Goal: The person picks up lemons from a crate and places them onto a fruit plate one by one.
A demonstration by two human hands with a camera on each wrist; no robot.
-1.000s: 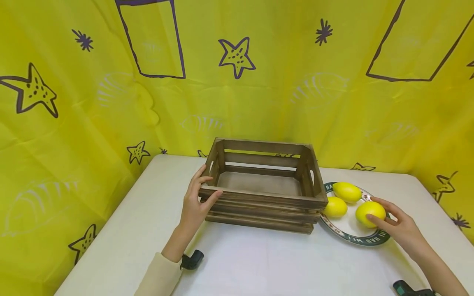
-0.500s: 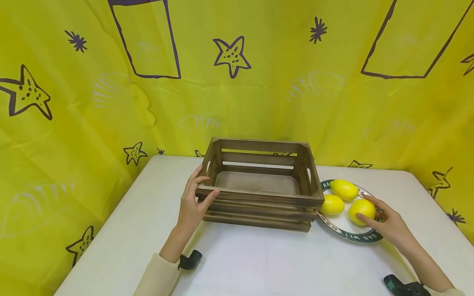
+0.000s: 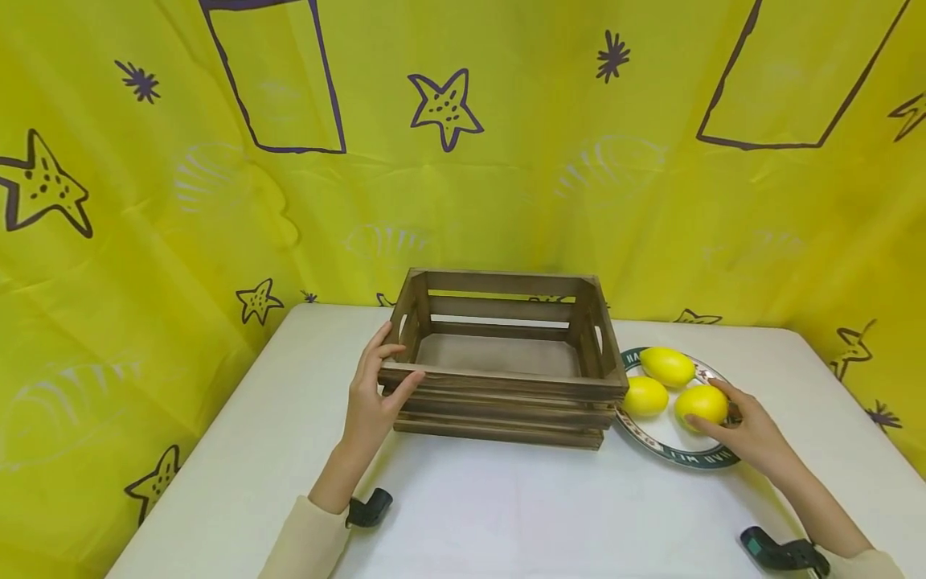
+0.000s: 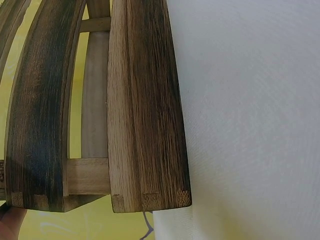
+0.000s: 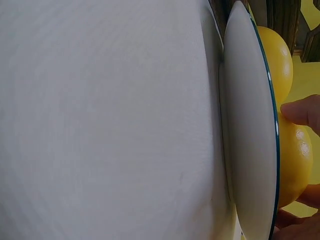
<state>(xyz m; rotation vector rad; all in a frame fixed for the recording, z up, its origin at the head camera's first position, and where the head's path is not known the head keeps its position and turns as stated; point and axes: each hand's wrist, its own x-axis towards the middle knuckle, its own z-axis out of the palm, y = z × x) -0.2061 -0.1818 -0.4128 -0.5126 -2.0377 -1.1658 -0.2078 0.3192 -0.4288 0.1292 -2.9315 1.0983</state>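
Observation:
In the head view a brown wooden slatted crate (image 3: 499,402) stands on the table, its floor bare. My left hand (image 3: 372,394) grips its near left corner, thumb on the front top slat and fingers over the left end. The left wrist view shows the crate's slats (image 4: 150,110) close up. To the right, a white plate (image 3: 687,457) with a green lettered rim bears three yellow lemons. My right hand (image 3: 745,426) holds the nearest right lemon (image 3: 702,408) between thumb and fingers. Beside it lie the back lemon (image 3: 667,367) and left lemon (image 3: 645,396).
A white cloth covers the table (image 3: 506,515). Behind and at the sides hangs a yellow curtain (image 3: 521,193) with starfish drawings, close to the crate's back. The plate's left edge lies close beside the crate's right end.
The right hand's lemon has come down a little and left, nearer the other two lemons. The left hand keeps its grip on the crate. The head view has shifted slightly.

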